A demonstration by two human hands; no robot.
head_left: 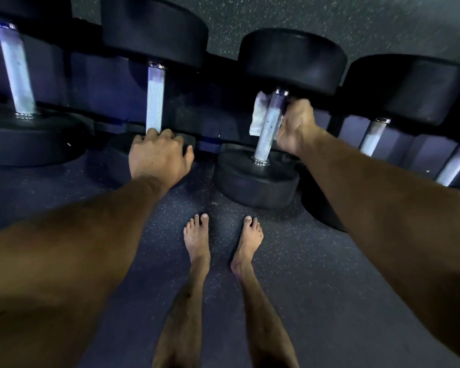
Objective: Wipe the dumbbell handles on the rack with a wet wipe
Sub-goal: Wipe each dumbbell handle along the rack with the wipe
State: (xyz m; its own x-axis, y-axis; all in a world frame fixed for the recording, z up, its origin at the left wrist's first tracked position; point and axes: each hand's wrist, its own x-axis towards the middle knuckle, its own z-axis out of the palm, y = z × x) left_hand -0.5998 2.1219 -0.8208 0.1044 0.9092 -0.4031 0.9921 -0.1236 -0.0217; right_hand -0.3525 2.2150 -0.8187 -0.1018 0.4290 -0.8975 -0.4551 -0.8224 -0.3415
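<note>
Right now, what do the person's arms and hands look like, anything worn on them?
Both arms are bare from as far up as the picture shows: no sleeves visible. The left hand and right hand wear no gloves, and no watch, band or ring shows on either wrist or on the fingers in view.

Dim, bluish light — glints on the dumbbell handles; edges bowed, perhaps slightly blurred.
</note>
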